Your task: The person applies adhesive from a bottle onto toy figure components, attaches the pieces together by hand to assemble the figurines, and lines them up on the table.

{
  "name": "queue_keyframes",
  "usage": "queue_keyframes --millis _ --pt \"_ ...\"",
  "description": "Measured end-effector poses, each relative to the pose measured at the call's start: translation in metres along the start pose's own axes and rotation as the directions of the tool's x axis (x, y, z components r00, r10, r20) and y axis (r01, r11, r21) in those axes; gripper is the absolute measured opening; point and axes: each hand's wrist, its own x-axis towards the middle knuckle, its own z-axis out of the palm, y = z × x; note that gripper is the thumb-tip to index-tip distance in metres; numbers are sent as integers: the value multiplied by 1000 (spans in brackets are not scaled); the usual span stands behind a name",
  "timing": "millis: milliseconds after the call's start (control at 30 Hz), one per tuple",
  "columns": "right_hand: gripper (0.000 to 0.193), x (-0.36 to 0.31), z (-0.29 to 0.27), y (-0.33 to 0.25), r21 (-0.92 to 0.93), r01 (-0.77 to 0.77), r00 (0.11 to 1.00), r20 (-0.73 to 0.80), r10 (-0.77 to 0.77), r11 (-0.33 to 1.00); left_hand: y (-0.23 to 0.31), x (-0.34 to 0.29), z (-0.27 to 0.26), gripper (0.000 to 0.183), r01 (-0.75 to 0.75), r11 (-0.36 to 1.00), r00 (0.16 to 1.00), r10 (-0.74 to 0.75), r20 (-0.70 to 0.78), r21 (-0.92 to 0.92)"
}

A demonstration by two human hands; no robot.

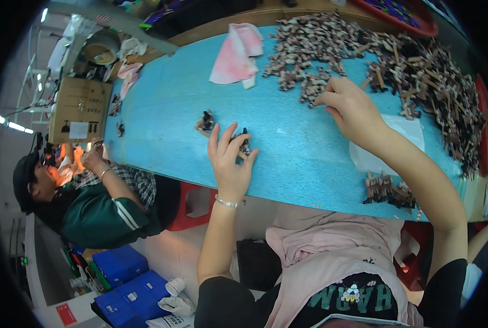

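My left hand (230, 164) is over the blue table, thumb and forefinger closed around a small dark-and-pale figurine (245, 145); its other fingers are spread. Another small figurine (206, 121), with a tan part beside it, lies just past those fingertips. Farther right, my right hand (353, 112) reaches to the near edge of a large heap of small brown-and-white figurines (309, 49). Its fingers are bent into a pinch against the heap, and what they hold, if anything, is too small to make out.
More darker figurines (440, 87) are heaped at the right. A white sheet (386, 145) lies under my right forearm, near a small figurine group (386, 191). A pink-and-white cloth (237, 54) lies at the back. A co-worker (107, 202) sits left, near a cardboard box (80, 109).
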Motion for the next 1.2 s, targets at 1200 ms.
queue_keyframes --millis 1200 --pt "32 -105 -86 46 630 -464 847 109 521 623 167 -48 73 56 -272 854 850 429 305 -443"
